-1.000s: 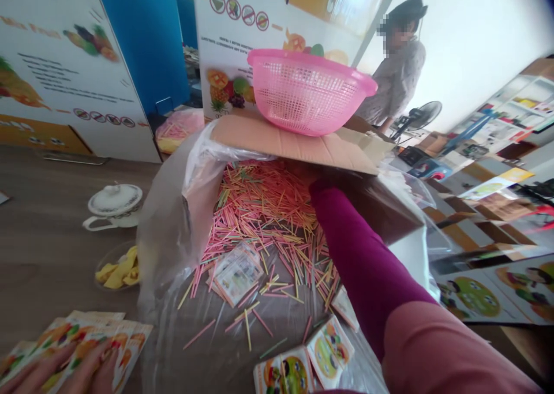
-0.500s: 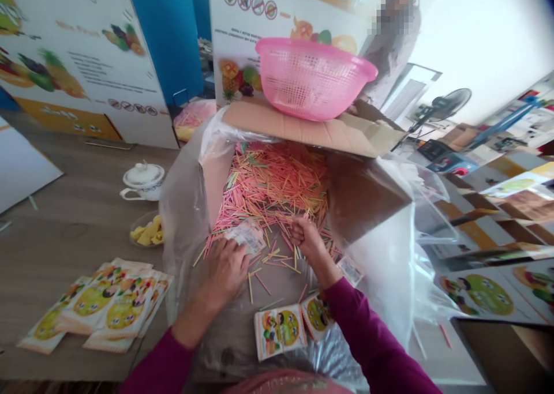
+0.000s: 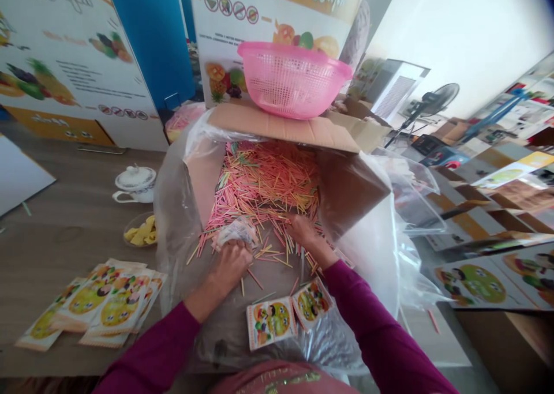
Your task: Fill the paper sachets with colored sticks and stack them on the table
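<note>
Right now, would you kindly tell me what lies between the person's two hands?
In the head view, loose pink, yellow and green sticks lie between the left hand and right hand, on clear plastic sheeting.

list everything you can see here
coloured sticks: hundreds, pink, yellow and green, heaped in the box
cardboard box: one, brown, lined with clear plastic, in front of the person
plastic colander: one, pink, on the box flap
printed sachets: several, multicoloured, overlapping on the wooden table
loose sachets: two, multicoloured, on the plastic near the person
lidded pot: one, white, on the table
clear bowl: one, holding yellow pieces, on the table
standing fan: one, black, in the background at right
printed fruit boards: two, white and orange, behind the box
crumpled sachet: one, multicoloured, under the left hand
left hand: one, on the crumpled sachet
right hand: one, among the sticks
sleeves: two, magenta, on both forearms
</note>
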A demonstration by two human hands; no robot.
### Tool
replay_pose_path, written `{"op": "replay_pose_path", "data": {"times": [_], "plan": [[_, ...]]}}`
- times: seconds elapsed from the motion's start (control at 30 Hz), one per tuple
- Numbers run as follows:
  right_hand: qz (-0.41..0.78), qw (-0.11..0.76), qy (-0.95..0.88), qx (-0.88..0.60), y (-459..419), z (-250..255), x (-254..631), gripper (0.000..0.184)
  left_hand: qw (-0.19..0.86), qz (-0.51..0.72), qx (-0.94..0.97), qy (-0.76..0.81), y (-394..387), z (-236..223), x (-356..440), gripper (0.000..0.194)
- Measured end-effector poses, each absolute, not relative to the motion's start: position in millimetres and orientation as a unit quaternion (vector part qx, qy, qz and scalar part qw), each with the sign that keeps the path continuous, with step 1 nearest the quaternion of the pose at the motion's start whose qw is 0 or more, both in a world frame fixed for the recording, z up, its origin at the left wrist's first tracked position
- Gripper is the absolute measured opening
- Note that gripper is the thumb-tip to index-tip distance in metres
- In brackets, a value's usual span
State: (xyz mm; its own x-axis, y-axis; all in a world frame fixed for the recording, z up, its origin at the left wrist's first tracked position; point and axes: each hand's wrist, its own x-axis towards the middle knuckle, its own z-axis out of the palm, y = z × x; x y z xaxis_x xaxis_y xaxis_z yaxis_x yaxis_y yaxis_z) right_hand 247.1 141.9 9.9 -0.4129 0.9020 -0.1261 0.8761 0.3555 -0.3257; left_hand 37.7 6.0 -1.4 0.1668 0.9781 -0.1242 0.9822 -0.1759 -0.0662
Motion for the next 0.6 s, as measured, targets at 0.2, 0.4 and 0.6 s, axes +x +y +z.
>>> {"op": "replay_pose_path", "data": {"times": [0.2, 0.4, 0.6], "plan": [[0.179, 0.060, -0.816, -0.546, 164, 12, 226, 0.028, 0.031, -0.014, 0.746, 0.665, 2, 1, 25, 0.035], [0.175, 0.044, -0.816, -0.549, 177, 8, 207, 0.021, 0.041, -0.008, 0.717, 0.696, -1, 0, 39, 0.030], [0.186, 0.026, -0.805, -0.563, 181, 9, 186, 0.015, 0.075, 0.000, 0.704, 0.706, 5, 11, 31, 0.035]]}}
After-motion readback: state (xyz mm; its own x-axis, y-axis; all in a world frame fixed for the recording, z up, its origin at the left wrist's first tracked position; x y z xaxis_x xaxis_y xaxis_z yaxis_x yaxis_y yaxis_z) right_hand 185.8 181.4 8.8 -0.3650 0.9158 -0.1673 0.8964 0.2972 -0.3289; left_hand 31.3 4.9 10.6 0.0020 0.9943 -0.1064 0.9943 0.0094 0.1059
